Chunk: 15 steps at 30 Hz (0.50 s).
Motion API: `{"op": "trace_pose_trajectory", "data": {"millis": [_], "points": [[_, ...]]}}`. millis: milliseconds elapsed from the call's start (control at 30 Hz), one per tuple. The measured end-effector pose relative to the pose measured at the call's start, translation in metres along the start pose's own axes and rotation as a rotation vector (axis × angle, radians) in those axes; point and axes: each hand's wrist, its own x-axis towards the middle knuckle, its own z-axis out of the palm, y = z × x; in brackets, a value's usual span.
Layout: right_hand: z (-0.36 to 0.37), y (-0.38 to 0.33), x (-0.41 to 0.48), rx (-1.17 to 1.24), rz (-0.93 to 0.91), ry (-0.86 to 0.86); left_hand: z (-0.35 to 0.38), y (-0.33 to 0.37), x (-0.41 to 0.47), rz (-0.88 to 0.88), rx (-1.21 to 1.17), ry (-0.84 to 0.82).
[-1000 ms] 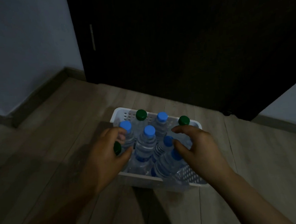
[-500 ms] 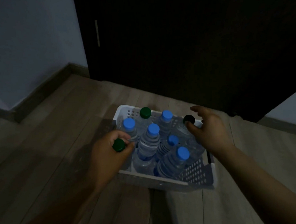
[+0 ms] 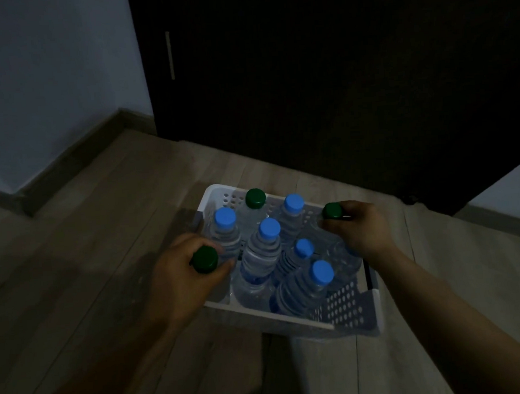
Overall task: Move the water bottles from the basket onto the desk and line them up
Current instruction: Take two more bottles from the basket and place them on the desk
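White perforated plastic basket point(image 3: 349, 309) of clear water bottles on wooden floor point(image 3: 87, 255), left hand point(image 3: 184, 273) grip closed round green-capped bottle point(image 3: 205, 259) at basket's left edge, right hand point(image 3: 362, 229) grip closed round another green-capped bottle point(image 3: 332, 211) at its far right corner.

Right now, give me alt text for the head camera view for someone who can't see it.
Two bare hands grip green-capped water bottles in a white perforated basket on a dim wooden floor: the left hand at the near left, the right hand at the far right. Five blue-capped bottles and one more green-capped bottle stand between them.
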Motion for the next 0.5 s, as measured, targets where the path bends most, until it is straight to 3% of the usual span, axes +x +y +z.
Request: {"op": "trace_pose_trajectory", "data": {"millis": [233,500], "points": [[-0.004,-0.012,-0.015,0.068,-0.122,0.106,0.000,0.004,0.000,-0.049,-0.009,0.000],[-0.019,-0.047,-0.043,0.233,-0.410,0.265,-0.008,0.048,0.012,-0.075,-0.199,0.148]]}}
